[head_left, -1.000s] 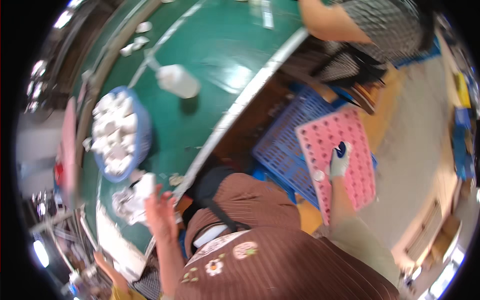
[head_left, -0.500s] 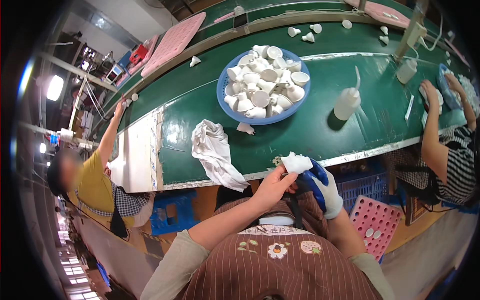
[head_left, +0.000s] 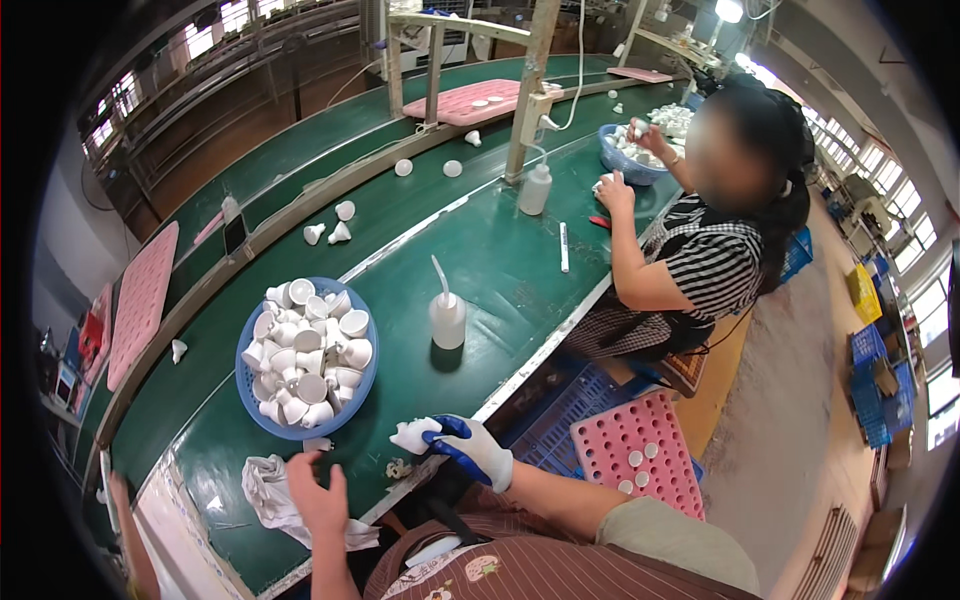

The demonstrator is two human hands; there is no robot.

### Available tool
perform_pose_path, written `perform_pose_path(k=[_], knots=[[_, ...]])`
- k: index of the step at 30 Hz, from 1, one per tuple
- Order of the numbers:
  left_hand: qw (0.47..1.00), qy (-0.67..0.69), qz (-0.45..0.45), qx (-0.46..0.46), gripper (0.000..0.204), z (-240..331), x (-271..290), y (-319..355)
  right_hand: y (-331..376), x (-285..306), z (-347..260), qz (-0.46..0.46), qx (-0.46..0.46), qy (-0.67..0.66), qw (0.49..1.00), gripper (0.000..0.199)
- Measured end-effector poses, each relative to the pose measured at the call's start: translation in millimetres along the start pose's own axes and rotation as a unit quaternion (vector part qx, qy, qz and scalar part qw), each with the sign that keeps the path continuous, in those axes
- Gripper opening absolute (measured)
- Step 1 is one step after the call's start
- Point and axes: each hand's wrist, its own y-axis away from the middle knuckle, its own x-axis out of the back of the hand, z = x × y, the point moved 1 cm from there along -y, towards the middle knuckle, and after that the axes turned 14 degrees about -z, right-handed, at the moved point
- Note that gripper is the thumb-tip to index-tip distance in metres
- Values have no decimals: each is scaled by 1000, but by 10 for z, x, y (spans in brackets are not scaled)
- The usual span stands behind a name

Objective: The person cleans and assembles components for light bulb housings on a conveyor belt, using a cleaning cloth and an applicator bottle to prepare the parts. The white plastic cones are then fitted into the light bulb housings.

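My right hand (head_left: 472,453), in a white glove with blue coating, is closed around a crumpled white cloth (head_left: 412,434) above the bench's front edge. My bare left hand (head_left: 318,497) is open, its thumb and fingers apart, with nothing visible in it. It hovers by a larger white cloth (head_left: 268,490). Just beyond its fingertips lies a single white lamp cup (head_left: 318,445). A blue basket (head_left: 243,385) heaped with white lamp cups (head_left: 308,340) stands farther off. Close to the edge lies a small pale object (head_left: 397,468), too small to name.
A white squeeze bottle (head_left: 448,322) stands on the green bench (head_left: 500,280); another bottle (head_left: 536,190) is beside a post (head_left: 530,95). At right a co-worker (head_left: 715,240) handles white parts. Below the bench lean a pink perforated tray (head_left: 625,440) and blue crate (head_left: 560,415).
The view has swung to the right. My left hand has come away from the cloth in my right hand and moved left toward the basket. The right hand keeps its hold.
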Motion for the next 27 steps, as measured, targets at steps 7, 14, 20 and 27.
perform_pose_path(k=[7, 14, 20, 27], knots=[[995, -76, -59, -11, 43, -330, -108, -370, 38, 55, -92, 13, -7, -3, 1000, 38], [980, -62, -180, 50, 56, -107, -210, -390, -63, 69, -204, 26, 23, 312, 949, 41], [976, -49, -213, -11, 58, 112, -264, -489, -132, -11, -351, 13, 68, 423, 904, 42], [978, -128, -121, -108, 56, -69, -334, -418, -76, 30, -343, 30, 91, 440, 893, 42]])
